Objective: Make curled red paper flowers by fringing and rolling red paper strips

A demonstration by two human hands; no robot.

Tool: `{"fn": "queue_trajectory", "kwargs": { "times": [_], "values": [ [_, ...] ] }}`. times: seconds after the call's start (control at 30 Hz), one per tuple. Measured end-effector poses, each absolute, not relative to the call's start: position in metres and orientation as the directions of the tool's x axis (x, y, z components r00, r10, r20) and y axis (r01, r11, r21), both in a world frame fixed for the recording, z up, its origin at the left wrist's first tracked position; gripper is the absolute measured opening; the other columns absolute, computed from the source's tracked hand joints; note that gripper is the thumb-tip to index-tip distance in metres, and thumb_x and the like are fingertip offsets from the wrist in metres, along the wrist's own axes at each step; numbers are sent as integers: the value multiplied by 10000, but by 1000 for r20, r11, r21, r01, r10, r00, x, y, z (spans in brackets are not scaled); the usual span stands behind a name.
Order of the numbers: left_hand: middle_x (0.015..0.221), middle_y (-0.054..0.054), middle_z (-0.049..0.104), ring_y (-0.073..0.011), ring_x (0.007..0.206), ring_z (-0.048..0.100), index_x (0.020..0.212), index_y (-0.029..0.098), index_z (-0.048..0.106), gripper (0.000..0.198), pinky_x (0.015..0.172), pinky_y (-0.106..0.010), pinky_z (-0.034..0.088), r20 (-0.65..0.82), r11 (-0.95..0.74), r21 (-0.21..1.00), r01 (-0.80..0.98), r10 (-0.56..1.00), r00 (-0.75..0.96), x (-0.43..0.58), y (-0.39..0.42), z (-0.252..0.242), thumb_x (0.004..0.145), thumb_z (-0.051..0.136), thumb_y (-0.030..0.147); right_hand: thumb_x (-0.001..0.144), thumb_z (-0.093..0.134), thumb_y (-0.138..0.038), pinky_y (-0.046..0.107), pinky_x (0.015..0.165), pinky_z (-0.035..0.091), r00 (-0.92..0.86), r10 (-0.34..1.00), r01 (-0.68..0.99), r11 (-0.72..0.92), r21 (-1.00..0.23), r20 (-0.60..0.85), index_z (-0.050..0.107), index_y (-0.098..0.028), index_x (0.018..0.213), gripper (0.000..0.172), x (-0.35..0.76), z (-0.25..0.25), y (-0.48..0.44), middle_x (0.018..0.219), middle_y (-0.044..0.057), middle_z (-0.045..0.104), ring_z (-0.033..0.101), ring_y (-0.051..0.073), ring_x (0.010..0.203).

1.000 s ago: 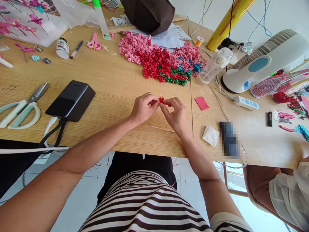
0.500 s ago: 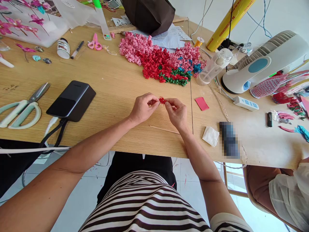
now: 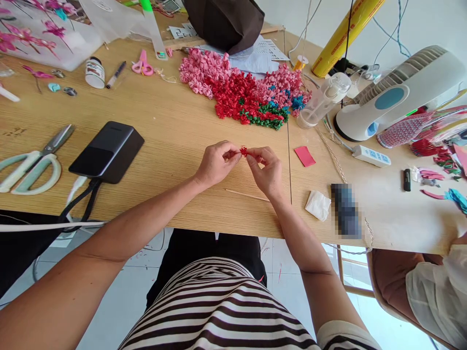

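A small red frilly flower (image 3: 243,151) is pinched between my two hands above the wooden table. My left hand (image 3: 218,161) grips its left side with thumb and forefinger closed. From the other side, my right hand (image 3: 267,170) holds it with thumb and fingers pressed together. The fingertips hide part of the flower. A thin wooden stick (image 3: 245,195) lies on the table just below my hands. Beyond them is a heap of pink, red, green and blue small flowers (image 3: 235,92).
To the left are large scissors (image 3: 32,165) and a black power bank (image 3: 106,151) with cables. On the right lie a red paper piece (image 3: 305,156), a folded tissue (image 3: 318,205) and a power strip (image 3: 371,155), near a white fan (image 3: 404,92). A person sits at far right.
My right hand has shifted slightly left on the flower, its fingers a little differently placed. My left hand stays nearly still, holding the flower.
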State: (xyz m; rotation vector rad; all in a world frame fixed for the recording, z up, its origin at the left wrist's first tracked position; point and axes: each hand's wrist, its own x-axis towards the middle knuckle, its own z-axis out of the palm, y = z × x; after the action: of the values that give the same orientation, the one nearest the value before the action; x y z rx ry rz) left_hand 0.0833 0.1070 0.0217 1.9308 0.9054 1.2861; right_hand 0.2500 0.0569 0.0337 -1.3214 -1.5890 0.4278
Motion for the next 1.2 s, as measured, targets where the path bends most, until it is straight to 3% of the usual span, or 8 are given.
{"fn": "queue_trajectory", "kwargs": {
  "times": [0.23,0.37,0.53,0.77,1.07,1.2],
  "values": [
    [728,-19,670,-111,617,539,743,187,644,257,611,-247,434,543,-610,760,223,785,298,84,107,22,895,671,392,919,684,-462,310,709,502,150,908,472,282,-836,391,723,-216,887,251,247,28,62,835,19,719,599,134,749],
    [741,-30,685,-115,626,563,747,186,650,314,619,-252,452,496,-556,808,197,821,284,85,106,22,882,683,467,901,692,-527,311,697,488,163,913,469,261,-844,373,699,-206,850,325,247,28,62,814,17,710,585,131,728],
    [661,-13,666,-112,564,556,763,189,654,438,541,-241,422,366,-401,913,77,888,279,86,107,19,826,712,618,927,670,-468,315,726,501,130,919,481,269,-834,371,706,-209,901,263,249,32,59,868,28,726,604,135,758],
    [558,6,611,-111,498,549,771,187,668,461,498,-244,424,308,-312,950,-36,902,302,85,112,15,787,761,638,931,647,-362,306,754,518,116,912,468,300,-831,394,728,-221,957,164,248,35,57,928,31,743,629,137,806],
    [736,-27,687,-112,629,574,752,185,653,392,612,-246,458,489,-540,821,184,832,262,85,105,23,870,703,555,896,642,-632,308,679,483,181,911,460,254,-851,370,677,-203,822,437,246,31,63,769,15,688,570,130,701],
    [732,-27,684,-111,622,563,738,190,645,415,616,-250,457,504,-557,807,196,823,263,86,105,23,877,694,578,904,642,-620,306,679,486,172,911,477,257,-840,376,662,-210,804,422,246,32,61,758,11,681,579,129,702]
  ]
}}
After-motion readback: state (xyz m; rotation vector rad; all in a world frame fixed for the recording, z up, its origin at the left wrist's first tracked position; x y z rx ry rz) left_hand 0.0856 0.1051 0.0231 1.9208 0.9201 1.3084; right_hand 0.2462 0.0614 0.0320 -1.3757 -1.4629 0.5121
